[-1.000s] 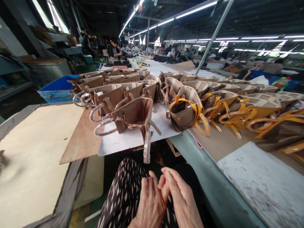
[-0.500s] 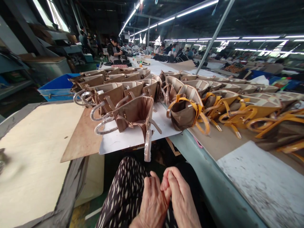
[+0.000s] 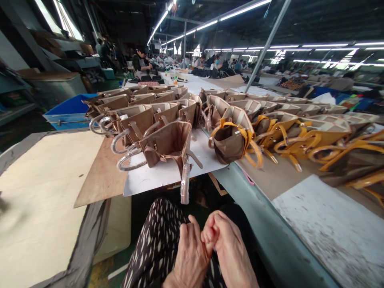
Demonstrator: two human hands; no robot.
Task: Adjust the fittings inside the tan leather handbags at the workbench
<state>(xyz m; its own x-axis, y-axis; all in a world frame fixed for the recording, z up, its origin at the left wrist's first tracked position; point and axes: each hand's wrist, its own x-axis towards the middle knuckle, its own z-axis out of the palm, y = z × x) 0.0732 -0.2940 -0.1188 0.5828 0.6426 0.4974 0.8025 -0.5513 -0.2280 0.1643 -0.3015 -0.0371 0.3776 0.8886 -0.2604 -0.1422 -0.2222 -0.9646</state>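
My left hand (image 3: 189,254) rests over my lap, its fingers curled down and the back of the hand facing up. Against its thumb side lies my right hand (image 3: 232,248), with bent fingers closed together. The fingertips of both hands meet, and no object shows between them. Closest in front stands a brown handbag (image 3: 165,146) on a white sheet (image 3: 144,180). One of its plastic-wrapped handles (image 3: 185,184) hangs over the sheet's edge. To its right is a brown bag with yellow trim (image 3: 229,144). Neither hand touches a bag.
Several rows of bags fill the tables, with yellow bags (image 3: 318,132) at the right. A blue bin (image 3: 69,114) stands at the left, beyond a pale board (image 3: 45,192). A green-grey table edge (image 3: 270,216) runs along my right. A co-worker (image 3: 141,64) is farther back.
My hands stay together over my lap; the right fingers have shifted slightly and look more bent. The view has turned a little, so the bags appear slightly farther left.
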